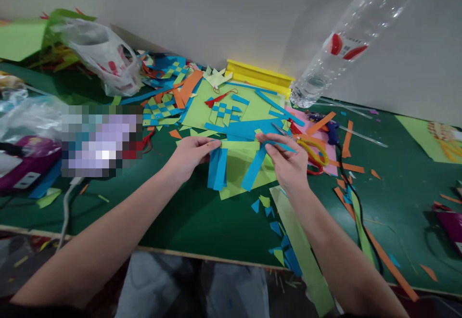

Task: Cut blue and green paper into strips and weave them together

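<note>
If the left hand [191, 157], pinching one end of the green paper strip [240, 145], slackens, the blue paper strips [217, 171] hanging by its fingertips could slip askew; a hard tug from the right hand [290, 159], closed on a slanting blue strip [251, 171], could crease the paper. The green paper strip spans the gap between both hands.
</note>
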`<state>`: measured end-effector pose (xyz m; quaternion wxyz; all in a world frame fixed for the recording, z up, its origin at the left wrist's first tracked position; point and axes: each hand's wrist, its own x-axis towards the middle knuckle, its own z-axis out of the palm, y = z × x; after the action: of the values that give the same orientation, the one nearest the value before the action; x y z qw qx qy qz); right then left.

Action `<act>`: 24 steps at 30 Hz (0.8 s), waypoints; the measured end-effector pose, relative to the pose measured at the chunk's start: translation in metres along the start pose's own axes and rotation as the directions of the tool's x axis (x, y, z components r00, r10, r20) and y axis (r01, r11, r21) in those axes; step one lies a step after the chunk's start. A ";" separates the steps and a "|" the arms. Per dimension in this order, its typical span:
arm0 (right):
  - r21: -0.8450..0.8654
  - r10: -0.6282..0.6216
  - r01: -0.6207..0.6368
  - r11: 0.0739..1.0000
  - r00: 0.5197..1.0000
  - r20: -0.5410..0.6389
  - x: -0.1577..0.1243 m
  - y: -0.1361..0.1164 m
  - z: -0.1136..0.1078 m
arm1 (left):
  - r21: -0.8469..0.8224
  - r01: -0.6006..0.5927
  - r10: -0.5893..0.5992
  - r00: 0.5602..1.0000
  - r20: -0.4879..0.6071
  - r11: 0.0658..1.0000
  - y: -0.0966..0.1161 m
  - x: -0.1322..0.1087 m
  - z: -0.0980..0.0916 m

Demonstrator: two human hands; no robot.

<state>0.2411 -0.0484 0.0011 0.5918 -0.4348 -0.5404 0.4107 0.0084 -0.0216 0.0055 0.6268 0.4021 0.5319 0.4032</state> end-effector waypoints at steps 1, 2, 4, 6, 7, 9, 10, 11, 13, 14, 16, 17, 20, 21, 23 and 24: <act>0.002 -0.002 0.002 1.000 1.000 0.004 0.000 -0.001 0.000 | 0.002 0.003 -0.003 1.000 -0.005 1.000 0.001 -0.001 0.000; 0.011 -0.006 0.006 1.000 1.000 0.006 0.000 -0.001 0.000 | 0.003 0.006 -0.006 1.000 -0.005 1.000 0.001 -0.001 0.001; 0.038 -0.008 0.008 0.999 1.000 0.013 0.000 -0.002 0.000 | 0.004 0.008 -0.008 1.000 -0.004 1.000 0.002 -0.001 0.001; 0.052 -0.004 0.003 0.999 1.000 0.019 -0.001 -0.002 0.001 | 0.001 0.011 -0.011 1.000 -0.002 1.000 0.002 -0.001 0.001; 0.050 -0.001 0.000 0.999 1.000 0.018 -0.001 -0.002 0.001 | 0.000 0.013 -0.013 1.000 -0.003 1.000 0.002 -0.001 0.001; 0.040 0.002 -0.002 0.999 1.000 -0.002 -0.001 -0.001 0.001 | 0.003 0.017 -0.017 1.000 -0.011 1.000 0.001 0.000 0.001; 0.037 0.001 -0.001 0.999 1.000 -0.016 -0.001 -0.001 0.001 | 0.007 0.019 -0.019 1.000 -0.011 1.000 0.001 0.000 0.001; 0.039 -0.002 0.004 0.999 1.000 -0.029 -0.001 0.000 0.002 | 0.008 0.018 -0.018 1.000 -0.009 1.000 0.001 0.000 0.001; 0.049 -0.010 0.012 0.999 0.999 -0.041 -0.001 0.000 0.002 | 0.011 0.019 -0.019 1.000 -0.004 1.000 0.002 0.000 0.001; 0.053 -0.013 0.015 0.998 0.999 -0.042 0.000 0.001 0.002 | 0.014 0.019 -0.019 1.000 -0.005 1.000 0.002 -0.001 0.001; 0.059 -0.019 0.022 0.998 0.999 -0.043 0.000 0.001 0.002 | 0.019 0.024 -0.024 1.000 -0.008 1.000 0.003 -0.001 0.001; 0.064 -0.023 0.026 0.998 0.999 -0.043 0.000 0.001 0.002 | 0.023 0.028 -0.028 1.000 -0.008 0.999 0.003 -0.001 0.001; 0.093 -0.027 0.029 0.995 0.999 -0.026 0.000 0.003 0.002 | 0.032 0.033 -0.033 0.999 0.008 0.999 0.003 -0.001 0.001; 0.100 -0.025 0.027 0.995 1.000 -0.016 0.000 0.003 0.002 | 0.031 0.033 -0.034 0.999 0.013 0.999 0.003 -0.001 0.001; 0.100 -0.030 0.029 0.995 1.000 0.001 0.000 0.004 0.001 | 0.027 0.033 -0.034 0.999 0.008 0.999 0.002 -0.001 0.000; 0.098 -0.041 0.040 0.994 0.999 0.006 0.000 0.005 0.000 | 0.029 0.032 -0.032 0.999 0.001 0.999 0.001 -0.001 0.000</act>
<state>0.2410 -0.0466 -0.0035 0.6185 -0.3928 -0.5307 0.4261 0.0082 -0.0217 0.0071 0.6277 0.4027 0.5436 0.3852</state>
